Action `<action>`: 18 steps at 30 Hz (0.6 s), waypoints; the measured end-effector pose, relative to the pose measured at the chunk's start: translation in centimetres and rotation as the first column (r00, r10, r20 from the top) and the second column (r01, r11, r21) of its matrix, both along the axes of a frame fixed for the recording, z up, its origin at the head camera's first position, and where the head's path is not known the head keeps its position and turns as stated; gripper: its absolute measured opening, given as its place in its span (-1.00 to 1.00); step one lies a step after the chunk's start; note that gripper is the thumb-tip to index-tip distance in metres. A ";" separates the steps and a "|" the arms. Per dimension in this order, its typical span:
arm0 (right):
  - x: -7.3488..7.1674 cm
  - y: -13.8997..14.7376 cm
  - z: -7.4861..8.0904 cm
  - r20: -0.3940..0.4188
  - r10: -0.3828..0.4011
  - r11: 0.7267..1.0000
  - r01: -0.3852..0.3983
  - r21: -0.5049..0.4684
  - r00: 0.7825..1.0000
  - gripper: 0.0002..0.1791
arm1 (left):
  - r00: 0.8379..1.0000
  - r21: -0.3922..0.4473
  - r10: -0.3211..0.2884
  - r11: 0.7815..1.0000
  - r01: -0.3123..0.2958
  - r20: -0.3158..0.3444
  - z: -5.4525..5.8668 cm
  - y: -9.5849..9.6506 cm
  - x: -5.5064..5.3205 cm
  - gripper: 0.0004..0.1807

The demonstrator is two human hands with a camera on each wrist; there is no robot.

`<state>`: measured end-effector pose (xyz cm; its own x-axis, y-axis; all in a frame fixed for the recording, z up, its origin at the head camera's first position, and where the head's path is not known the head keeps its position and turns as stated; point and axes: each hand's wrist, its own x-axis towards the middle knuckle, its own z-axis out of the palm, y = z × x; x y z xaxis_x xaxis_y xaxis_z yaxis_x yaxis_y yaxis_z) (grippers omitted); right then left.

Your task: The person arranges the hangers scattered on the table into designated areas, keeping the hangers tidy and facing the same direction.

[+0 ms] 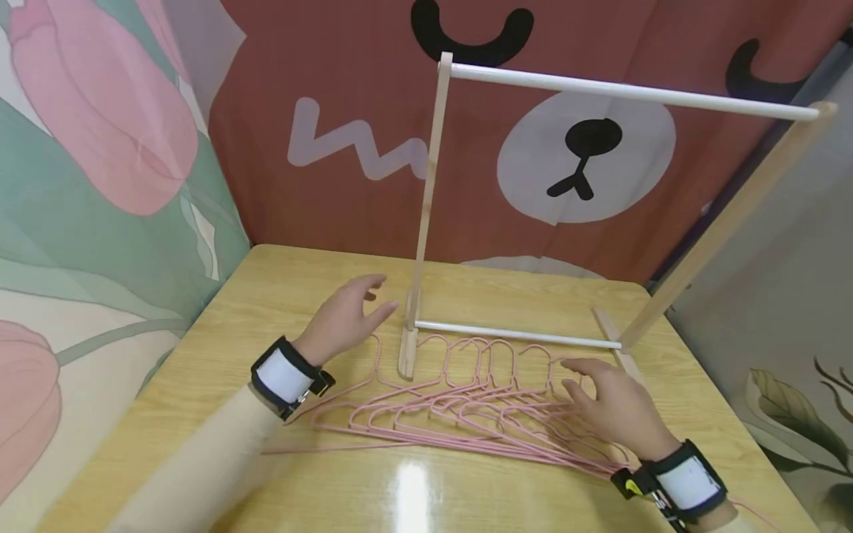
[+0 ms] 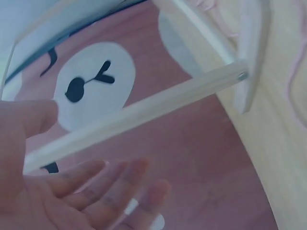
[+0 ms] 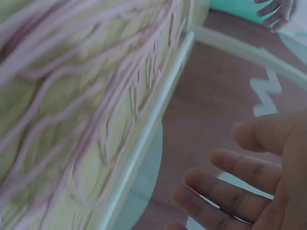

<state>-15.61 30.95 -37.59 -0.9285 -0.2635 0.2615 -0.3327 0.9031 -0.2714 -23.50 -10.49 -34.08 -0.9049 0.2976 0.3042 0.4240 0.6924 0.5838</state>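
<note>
Several pink hangers (image 1: 453,414) lie overlapped on the table, their hooks pointing toward a small garment rack (image 1: 429,178) with wooden sides and white rods. My left hand (image 1: 342,318) hovers just left of the rack's left post, fingers loosely spread and holding nothing. In the left wrist view, that hand's palm (image 2: 57,201) faces the wooden post (image 2: 134,115). Over the right end of the hangers hangs my right hand (image 1: 616,407), also holding nothing. The right wrist view shows its relaxed fingers (image 3: 230,187) apart from the white lower rod (image 3: 148,129).
The wooden table (image 1: 320,281) extends in front of and behind the rack. The white top rod (image 1: 633,91) spans between the posts. A curtain with a bear print (image 1: 333,207) hangs behind, and a floral curtain (image 1: 100,222) covers the left side.
</note>
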 end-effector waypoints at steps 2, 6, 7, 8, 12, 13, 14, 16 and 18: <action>0.0 1.0 0.3 0.030 -0.031 1.000 0.031 0.000 0.999 -0.63 | 1.000 0.064 -0.016 0.998 0.018 -0.020 0.7 0.0 -0.9 -0.39; -0.1 3.9 0.7 0.106 -0.073 0.997 0.072 0.009 0.992 -0.63 | 0.997 0.188 -0.047 0.980 0.057 -0.058 2.0 0.4 -2.7 -0.47; -0.2 4.7 0.8 0.124 -0.078 0.997 0.077 0.011 0.989 -0.62 | 0.996 0.214 -0.054 0.975 0.067 -0.067 2.3 0.6 -3.1 -0.49; -0.3 5.6 0.7 0.143 -0.084 0.996 0.083 0.015 0.986 -0.60 | 0.996 0.235 -0.059 0.969 0.075 -0.074 2.5 0.8 -3.5 -0.50; -0.3 8.7 0.4 0.198 -0.110 0.994 0.105 0.037 0.974 -0.54 | 0.994 0.289 -0.078 0.952 0.098 -0.081 3.1 1.7 -5.0 -0.48; -0.3 9.4 0.2 0.209 -0.115 0.993 0.109 0.043 0.971 -0.54 | 0.994 0.301 -0.083 0.948 0.102 -0.076 3.2 1.8 -5.4 -0.46; -0.4 10.1 0.1 0.219 -0.121 0.992 0.113 0.052 0.968 -0.54 | 0.994 0.311 -0.085 0.945 0.103 -0.071 3.3 2.0 -5.6 -0.44; -0.5 11.2 -0.3 0.248 -0.134 0.990 0.121 0.067 0.959 -0.55 | 0.994 0.334 -0.088 0.937 0.103 -0.059 3.3 2.2 -6.2 -0.40; -0.8 12.2 -0.7 0.293 -0.143 0.989 0.126 0.077 0.945 -0.57 | 0.994 0.361 -0.100 0.926 0.108 -0.041 3.4 2.4 -6.7 -0.37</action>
<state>-16.37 43.17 -38.26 -0.9896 -0.1371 -0.0428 -0.1192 0.9505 -0.2868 -30.16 -8.05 -30.70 -0.8670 0.2557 0.4277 0.4972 0.3874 0.7763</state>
